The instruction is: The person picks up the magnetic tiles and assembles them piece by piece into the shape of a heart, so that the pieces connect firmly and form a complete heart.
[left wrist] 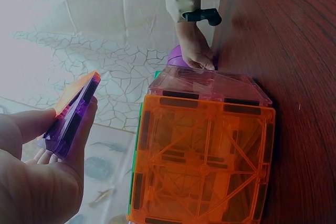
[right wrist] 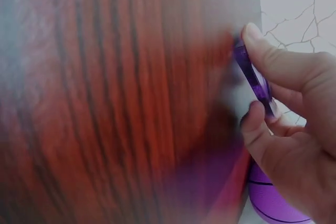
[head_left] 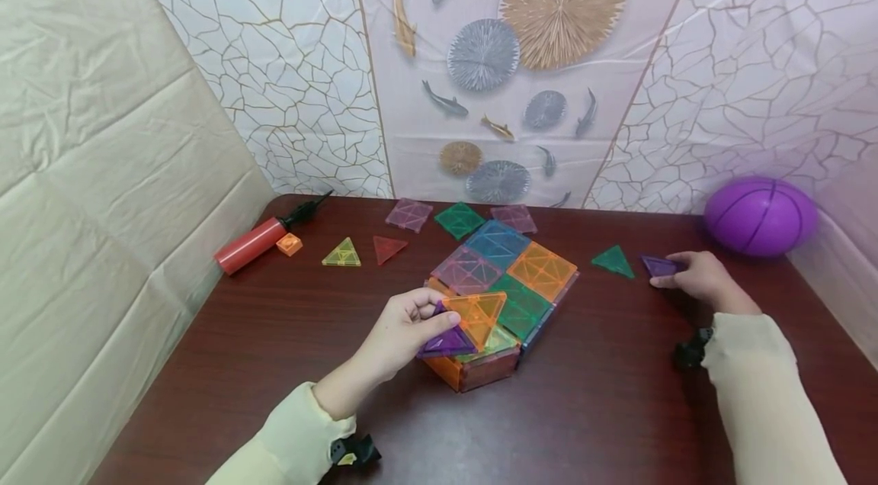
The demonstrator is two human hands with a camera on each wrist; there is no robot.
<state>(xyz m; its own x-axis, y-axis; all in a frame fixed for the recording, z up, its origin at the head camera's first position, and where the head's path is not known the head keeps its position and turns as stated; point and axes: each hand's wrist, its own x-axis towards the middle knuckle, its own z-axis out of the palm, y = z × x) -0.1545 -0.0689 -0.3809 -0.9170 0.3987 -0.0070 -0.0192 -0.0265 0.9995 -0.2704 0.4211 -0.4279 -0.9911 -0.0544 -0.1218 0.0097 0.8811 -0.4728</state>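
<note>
Above the near end of a box built of magnetic tiles (head_left: 521,306), my left hand (head_left: 405,336) pinches an orange triangle tile (head_left: 475,315) together with a purple triangle tile (head_left: 446,342). In the left wrist view these tiles (left wrist: 73,114) lie between thumb and fingers, apart from the box's orange side (left wrist: 205,161). Far to the right, my right hand (head_left: 703,279) grips another purple triangle tile (head_left: 658,266). The right wrist view shows that tile (right wrist: 254,80) edge-on between thumb and fingertips. A green triangle tile (head_left: 615,261) lies just left of it on the table.
A purple ball (head_left: 760,216) sits at the back right. Behind the box lie pink and green square tiles (head_left: 459,220). Yellow and red triangle tiles (head_left: 389,248) lie left of it, near an orange block (head_left: 289,244) and a red cylinder with a black nozzle (head_left: 250,245).
</note>
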